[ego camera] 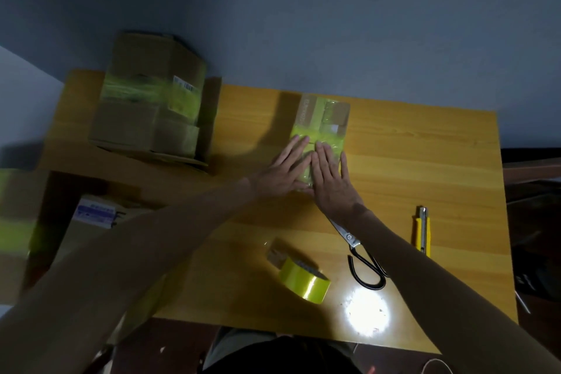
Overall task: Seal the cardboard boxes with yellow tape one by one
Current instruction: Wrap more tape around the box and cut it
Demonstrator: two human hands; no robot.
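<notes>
We press our left hand [283, 168] and right hand [331, 184] flat, fingers straight, side by side on the small box [326, 118]; its long axis runs toward twelve o'clock.

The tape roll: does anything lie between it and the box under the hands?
Nothing visible does. Only bare table lies between the tape roll and the small box, where the left hand and right hand press flat. The scissors lie to the right, partly under the right forearm.

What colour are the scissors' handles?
Black; the scissors show best in the head view.
</notes>
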